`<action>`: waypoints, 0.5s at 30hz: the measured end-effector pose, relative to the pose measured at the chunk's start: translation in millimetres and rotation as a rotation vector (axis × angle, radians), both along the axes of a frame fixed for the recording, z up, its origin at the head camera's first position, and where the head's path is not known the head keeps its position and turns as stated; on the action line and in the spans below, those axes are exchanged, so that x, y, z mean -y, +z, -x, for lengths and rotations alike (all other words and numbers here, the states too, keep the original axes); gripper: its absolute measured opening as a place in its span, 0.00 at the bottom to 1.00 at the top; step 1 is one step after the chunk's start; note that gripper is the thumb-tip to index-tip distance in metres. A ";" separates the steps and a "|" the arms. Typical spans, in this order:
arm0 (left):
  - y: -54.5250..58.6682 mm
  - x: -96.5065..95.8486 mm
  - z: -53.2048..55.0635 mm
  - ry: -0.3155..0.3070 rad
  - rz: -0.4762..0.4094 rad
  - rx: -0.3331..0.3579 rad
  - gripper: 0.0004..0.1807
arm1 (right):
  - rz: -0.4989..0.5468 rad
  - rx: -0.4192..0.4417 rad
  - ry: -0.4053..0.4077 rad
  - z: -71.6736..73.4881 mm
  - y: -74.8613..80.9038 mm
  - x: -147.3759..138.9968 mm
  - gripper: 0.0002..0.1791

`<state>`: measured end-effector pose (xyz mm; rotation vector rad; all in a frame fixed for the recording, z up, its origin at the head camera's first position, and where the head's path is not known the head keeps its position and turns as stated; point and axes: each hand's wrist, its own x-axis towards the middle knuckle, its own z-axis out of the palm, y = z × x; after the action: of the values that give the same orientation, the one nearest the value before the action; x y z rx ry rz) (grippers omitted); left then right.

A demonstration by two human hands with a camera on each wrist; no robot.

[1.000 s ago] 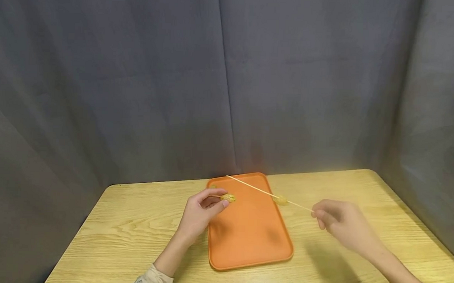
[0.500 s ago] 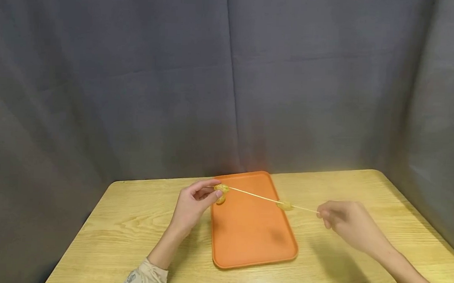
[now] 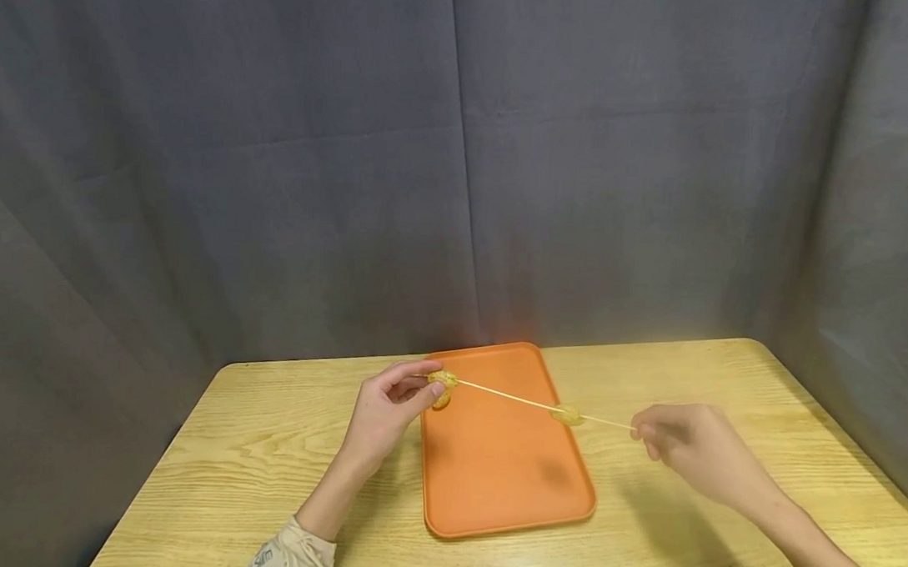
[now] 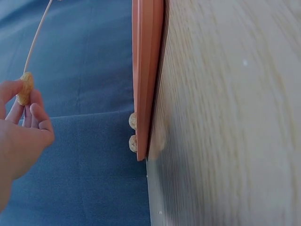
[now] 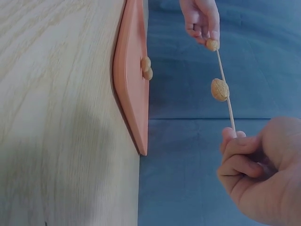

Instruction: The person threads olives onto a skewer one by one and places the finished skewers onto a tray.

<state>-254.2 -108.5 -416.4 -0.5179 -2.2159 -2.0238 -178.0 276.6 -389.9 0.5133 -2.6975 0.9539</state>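
Note:
My left hand [image 3: 382, 414] pinches a small golden-brown, rough-skinned food ball [image 3: 443, 377] between thumb and fingertips, above the far left part of the orange tray [image 3: 503, 485]. A thin wooden skewer [image 3: 504, 394] runs from this ball toward the right, sloping down. Its right end sits in the fingertips of my right hand [image 3: 694, 449], raised over the table beside the tray. Partway along the skewer, nearer the right hand, a second golden-brown ball [image 5: 219, 89] is threaded on it. How deep the tip goes into the left ball is hidden.
Two similar balls, a nearer one [image 5: 148, 74] and a farther one [image 5: 146, 63], lie on the tray toward its far left corner. The tray rests on a pale wooden table [image 3: 268, 452]. Dark grey curtains [image 3: 315, 187] enclose the back and sides.
The skewer's far tip was free, above and apart from the left hand's ball; now it meets that ball. The view has shifted slightly. Over the last half second the hands have barely moved.

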 end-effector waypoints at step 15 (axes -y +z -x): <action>-0.3 -1.7 -3.3 -0.081 0.031 -0.099 0.16 | -0.044 0.024 0.010 -0.6 -0.7 -0.6 0.12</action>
<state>-250.8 -106.8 -416.7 -0.7068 -2.2058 -1.9573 -177.4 277.2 -390.6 0.5280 -2.7454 0.9110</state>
